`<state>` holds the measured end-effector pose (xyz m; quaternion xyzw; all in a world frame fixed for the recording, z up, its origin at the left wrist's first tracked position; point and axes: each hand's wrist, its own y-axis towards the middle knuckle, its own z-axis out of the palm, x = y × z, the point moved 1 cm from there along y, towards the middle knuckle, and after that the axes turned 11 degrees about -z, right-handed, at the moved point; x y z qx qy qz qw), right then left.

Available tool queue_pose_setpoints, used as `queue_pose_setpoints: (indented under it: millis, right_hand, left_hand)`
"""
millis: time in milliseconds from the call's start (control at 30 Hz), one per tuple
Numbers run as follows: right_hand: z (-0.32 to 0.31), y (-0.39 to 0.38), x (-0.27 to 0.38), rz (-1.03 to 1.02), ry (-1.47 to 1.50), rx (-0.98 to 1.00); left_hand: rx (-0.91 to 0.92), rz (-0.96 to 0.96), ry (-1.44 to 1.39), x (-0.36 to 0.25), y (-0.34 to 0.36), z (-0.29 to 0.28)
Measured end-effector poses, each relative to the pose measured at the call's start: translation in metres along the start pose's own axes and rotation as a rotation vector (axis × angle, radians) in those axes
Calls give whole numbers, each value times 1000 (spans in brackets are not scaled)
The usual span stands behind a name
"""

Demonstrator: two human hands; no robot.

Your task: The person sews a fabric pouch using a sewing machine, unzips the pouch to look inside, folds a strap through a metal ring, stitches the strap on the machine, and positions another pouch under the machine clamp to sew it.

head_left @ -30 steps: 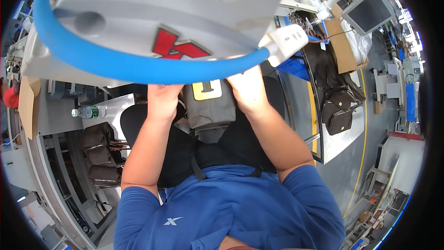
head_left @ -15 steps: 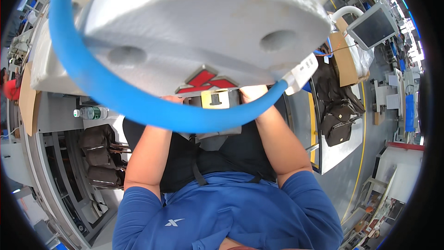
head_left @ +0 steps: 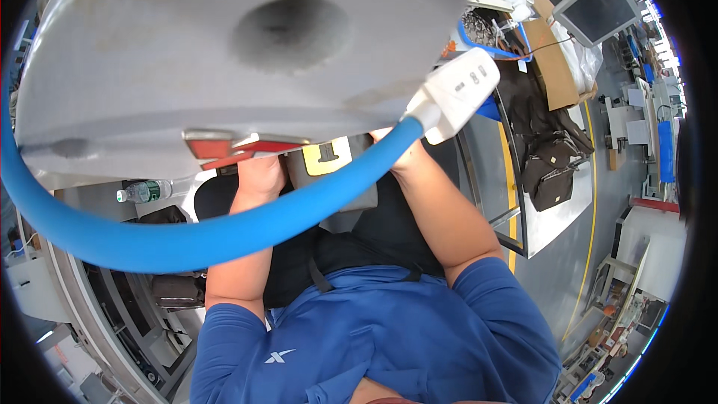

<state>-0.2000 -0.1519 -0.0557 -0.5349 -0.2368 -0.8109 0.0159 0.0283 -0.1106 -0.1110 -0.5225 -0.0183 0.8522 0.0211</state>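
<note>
A large grey-white machine housing [head_left: 187, 82] with a red emblem covers the upper middle of the view, close to the camera. Across its front loops a thick blue cable [head_left: 187, 243], ending at a white plug-like connector [head_left: 464, 90]. Under the housing's lower edge, my left hand [head_left: 260, 174] shows only its wrist and the back of the hand. My right hand [head_left: 400, 153] is mostly covered by the housing and cable. Between them sits a grey machine part [head_left: 357, 200] with a yellow label [head_left: 327, 155]. The fingers of both hands, and anything in them, are hidden.
On the left lie a clear water bottle [head_left: 142, 192] and a dark bag [head_left: 179, 292]. Dark backpacks [head_left: 553, 172] rest on a white-topped table at right. Beyond it are a cardboard box [head_left: 550, 67], a monitor [head_left: 598, 6] and a blue bin of small parts [head_left: 482, 34].
The housing and blue cable now loom larger and sit further left in view. More of the left hand's back shows, and the blue bin at the upper right has come into sight.
</note>
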Motion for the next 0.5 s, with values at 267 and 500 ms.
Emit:
queue_pose_setpoints:
  millis: [267, 500]
  right_hand:
    - [7, 2, 11, -33, 13, 35]
    - [2, -1, 5, 66, -133, 38]
  left_hand:
    - [-180, 157, 354, -1, -2, -9]
    - [-183, 228, 550, 0, -3, -12]
